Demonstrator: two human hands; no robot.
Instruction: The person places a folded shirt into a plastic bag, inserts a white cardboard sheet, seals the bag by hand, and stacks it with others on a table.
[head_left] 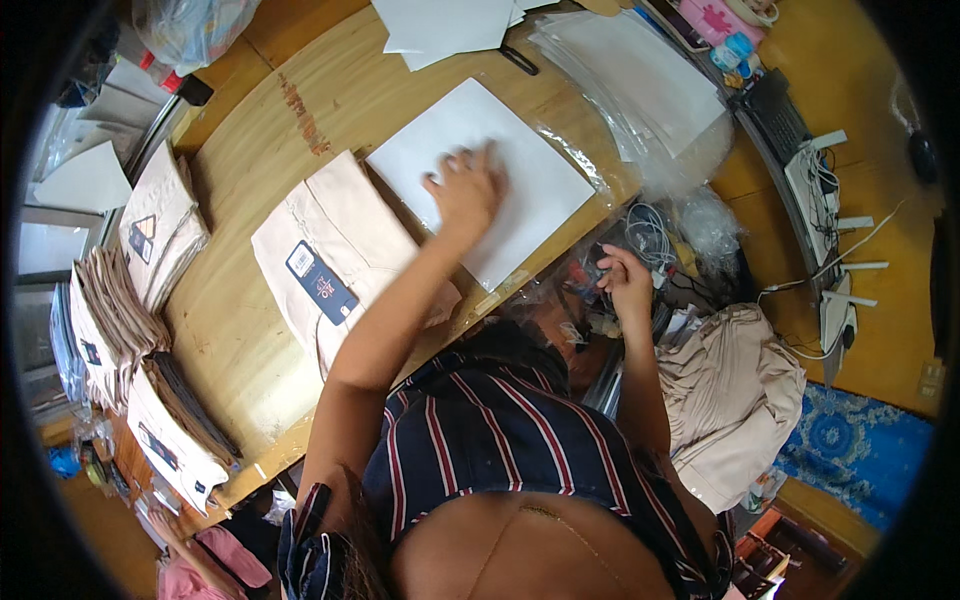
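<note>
My left hand (468, 195) lies over a white rectangular sheet (540, 200) on the table, its fingers spread and somewhat blurred. Clear plastic film (575, 160) shows along the sheet's right edge. Left of the sheet, a folded pale beige garment, seemingly trousers (370, 235), carries a dark blue tag (320, 283); my left forearm crosses over part of it. Off the table's edge to the right, my right hand (628, 285) hovers with loosely bent fingers apart and nothing visible held. Below it are tangled cables and clear plastic.
Folded garment stacks (120, 310) line the table's (240, 180) left side. Clear plastic bags with white sheets (640, 90) lie at the far right. A beige cloth heap (735, 400) sits right of me, near a power strip (815, 220). Another person's pink clothing (215, 565) shows lower left.
</note>
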